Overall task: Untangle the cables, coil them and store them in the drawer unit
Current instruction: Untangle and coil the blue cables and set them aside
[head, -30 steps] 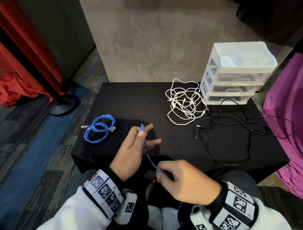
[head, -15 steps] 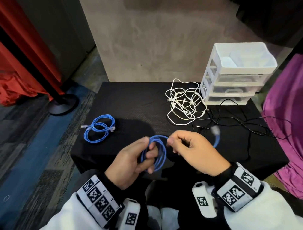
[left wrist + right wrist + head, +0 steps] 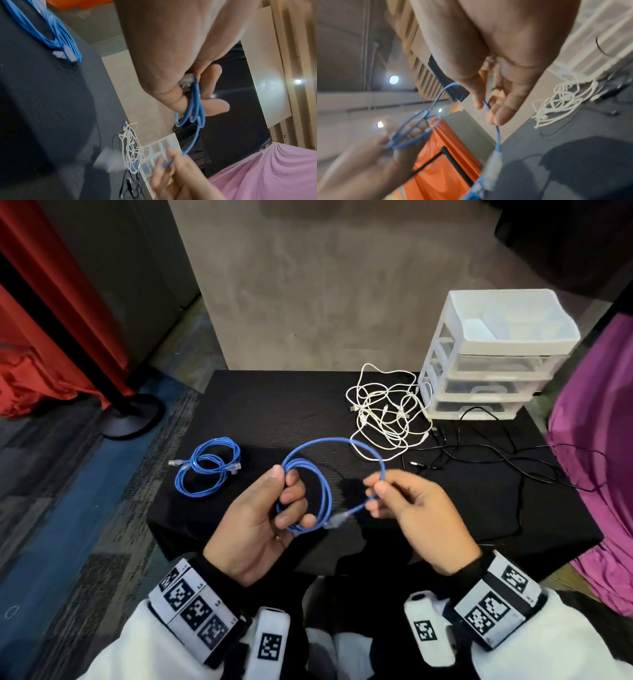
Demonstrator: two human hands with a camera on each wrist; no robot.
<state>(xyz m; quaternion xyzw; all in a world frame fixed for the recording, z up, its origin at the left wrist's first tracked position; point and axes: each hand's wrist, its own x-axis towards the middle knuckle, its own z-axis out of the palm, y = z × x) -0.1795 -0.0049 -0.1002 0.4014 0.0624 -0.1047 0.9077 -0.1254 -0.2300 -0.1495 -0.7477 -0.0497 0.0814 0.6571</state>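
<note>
My left hand (image 3: 274, 508) grips a small coil of blue cable (image 3: 322, 484) above the near edge of the black table (image 3: 274, 412); the same loops (image 3: 195, 108) pass between thumb and fingers in the left wrist view. My right hand (image 3: 387, 491) pinches the cable's free end (image 3: 488, 106) just behind its clear plug (image 3: 337, 520). A second blue cable (image 3: 205, 465) lies coiled on the table's left. A tangle of white cables (image 3: 387, 412) and loose black cables (image 3: 479, 453) lie in front of the white drawer unit (image 3: 496, 354).
A purple cloth (image 3: 596, 457) hangs at the table's right edge. A red curtain (image 3: 51, 320) and a black stand base (image 3: 133, 416) are on the floor to the left. A grey wall rises behind the table.
The straight blue cable has been wound into loops in my left hand. My right hand rose from near my lap and now holds the plug end beside the coil.
</note>
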